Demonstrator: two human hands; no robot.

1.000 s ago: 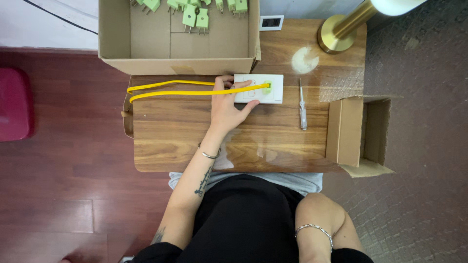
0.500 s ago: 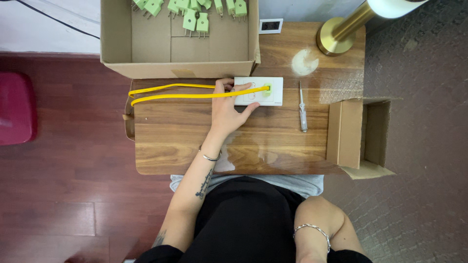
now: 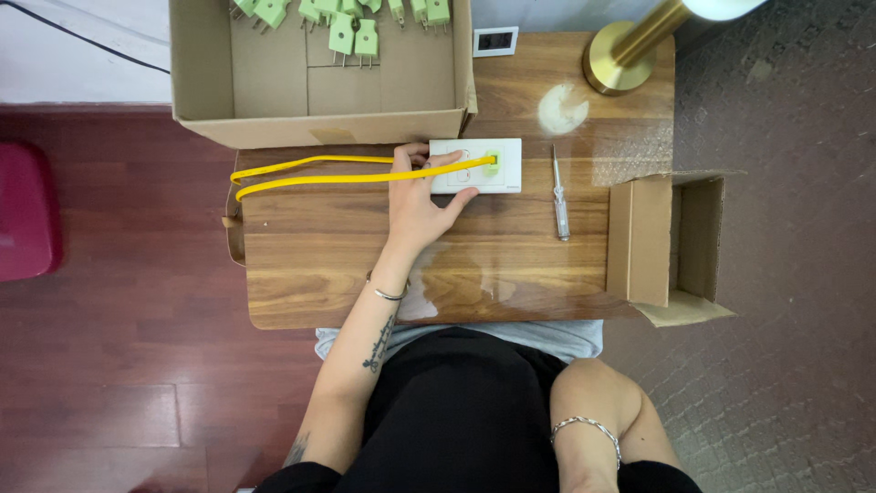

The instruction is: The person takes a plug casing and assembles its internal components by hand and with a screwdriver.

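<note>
A white wall plate (image 3: pixel 476 165) lay flat on the table, a yellow cable (image 3: pixel 319 175) plugged into its socket, looping leftward.

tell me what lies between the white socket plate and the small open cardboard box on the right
In the head view, a slim screwdriver lies on the wooden table between the white socket plate and the small open cardboard box; the rest is bare wood.
</note>
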